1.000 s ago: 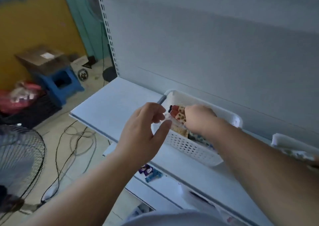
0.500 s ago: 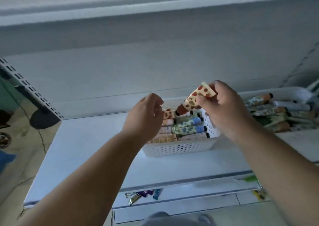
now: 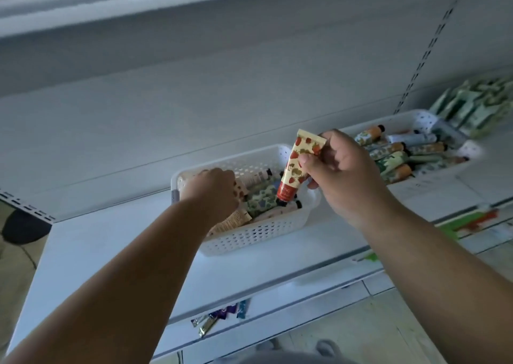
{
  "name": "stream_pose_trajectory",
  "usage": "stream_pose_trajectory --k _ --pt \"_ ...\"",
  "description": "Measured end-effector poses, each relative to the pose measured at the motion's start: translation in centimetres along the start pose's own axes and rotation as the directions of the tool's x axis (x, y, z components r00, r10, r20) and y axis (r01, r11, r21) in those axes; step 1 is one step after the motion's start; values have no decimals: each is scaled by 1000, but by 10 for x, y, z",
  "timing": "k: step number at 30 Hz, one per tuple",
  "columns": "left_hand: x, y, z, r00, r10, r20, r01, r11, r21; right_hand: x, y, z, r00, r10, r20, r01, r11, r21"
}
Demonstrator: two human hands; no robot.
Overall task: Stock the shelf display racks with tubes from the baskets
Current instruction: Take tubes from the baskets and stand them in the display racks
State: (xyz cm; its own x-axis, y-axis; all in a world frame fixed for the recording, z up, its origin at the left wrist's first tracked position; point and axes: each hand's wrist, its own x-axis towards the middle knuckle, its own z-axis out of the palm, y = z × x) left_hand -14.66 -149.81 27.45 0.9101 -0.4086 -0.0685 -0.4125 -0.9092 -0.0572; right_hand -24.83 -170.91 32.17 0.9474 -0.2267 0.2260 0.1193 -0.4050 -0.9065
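Here you are pinching the strawberry tube [image 3: 298, 166] in your right hand [image 3: 342, 174], cap down just above the near basket [image 3: 249, 234], while your left hand [image 3: 212, 191] is reaching among the tubes [image 3: 259, 201] below its curled fingers, likely picking another.
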Motion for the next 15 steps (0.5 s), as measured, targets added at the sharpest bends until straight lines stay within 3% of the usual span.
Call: stream_pose_trajectory --k 4,7,10,15 --pt "-29 21 -30 970 12 -243 -63 977 -203 -5 1 -15 1000 -5 -15 5 1000 26" --pt "-57 54 -53 901 -43 -432 -179 871 -459 -9 0 -38 999 -22 -25 23 999 25" --pt "-71 104 -68 900 -113 -421 -197 755 -625 -14 3 -73 999 -50 -22 51 997 51" --pt "-66 224 -75 918 -103 -384 -249 604 -757 -31 32 -168 997 -70 -25 71 995 69"
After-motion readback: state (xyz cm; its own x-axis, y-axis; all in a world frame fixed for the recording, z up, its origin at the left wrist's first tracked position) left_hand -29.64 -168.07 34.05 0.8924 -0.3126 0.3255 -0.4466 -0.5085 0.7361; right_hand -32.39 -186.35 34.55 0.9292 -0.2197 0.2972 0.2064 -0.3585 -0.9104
